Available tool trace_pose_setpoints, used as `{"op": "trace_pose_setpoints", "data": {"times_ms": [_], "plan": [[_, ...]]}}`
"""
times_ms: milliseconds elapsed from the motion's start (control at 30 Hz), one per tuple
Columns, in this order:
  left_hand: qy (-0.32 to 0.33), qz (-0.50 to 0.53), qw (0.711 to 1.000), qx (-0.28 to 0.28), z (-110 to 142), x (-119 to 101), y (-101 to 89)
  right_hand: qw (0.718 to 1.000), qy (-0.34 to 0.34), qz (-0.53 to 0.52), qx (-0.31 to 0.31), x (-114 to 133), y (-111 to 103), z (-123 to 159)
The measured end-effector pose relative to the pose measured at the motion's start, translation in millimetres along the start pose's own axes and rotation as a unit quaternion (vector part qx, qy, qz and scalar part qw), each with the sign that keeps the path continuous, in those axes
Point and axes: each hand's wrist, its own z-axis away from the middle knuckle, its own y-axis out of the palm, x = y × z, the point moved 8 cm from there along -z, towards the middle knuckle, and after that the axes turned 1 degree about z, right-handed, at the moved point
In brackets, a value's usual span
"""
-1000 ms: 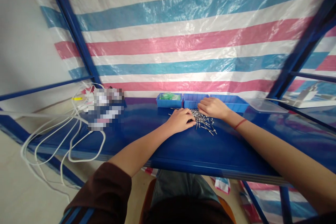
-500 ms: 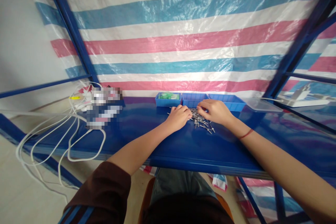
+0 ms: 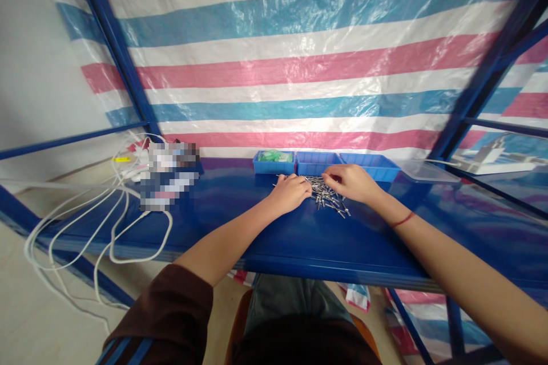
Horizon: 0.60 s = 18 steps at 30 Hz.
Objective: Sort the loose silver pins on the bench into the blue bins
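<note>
A heap of small metal pins lies on the blue table in front of three blue trays. My left hand rests on the left side of the heap, fingers curled down onto the pins. My right hand lies on the right side of the heap, fingers bent and pinched among the pins. What either hand holds is too small to make out. A red band circles my right wrist.
Three shallow blue trays stand at the back: the left tray holds green pieces, beside a middle tray and a right tray. A clear lid lies to the right. White cables hang off the table's left end.
Both hands shifted slightly over the heap of pins; the right hand drew a little nearer the left. The view tilted a bit since the earliest frame.
</note>
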Motion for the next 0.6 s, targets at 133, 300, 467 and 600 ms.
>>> {"op": "trace_pose_setpoints", "data": {"times_ms": [133,300,467,600], "plan": [[-0.003,0.008,1.0,0.007,-0.1,1.6,2.1,1.0,-0.003,-0.008,0.016,0.6,3.4,-0.1],[0.008,0.002,1.0,0.006,-0.5,-0.5,3.0,1.0,-0.005,-0.011,0.021,-1.1,6.1,-0.3],[-0.003,-0.006,1.0,0.0,0.1,1.3,2.7,0.999,-0.011,-0.019,0.029,1.2,6.1,-0.9],[-0.034,0.043,0.998,-0.028,-1.8,8.5,-3.5,0.996,0.006,-0.085,0.012,-1.1,5.6,-1.1]]}}
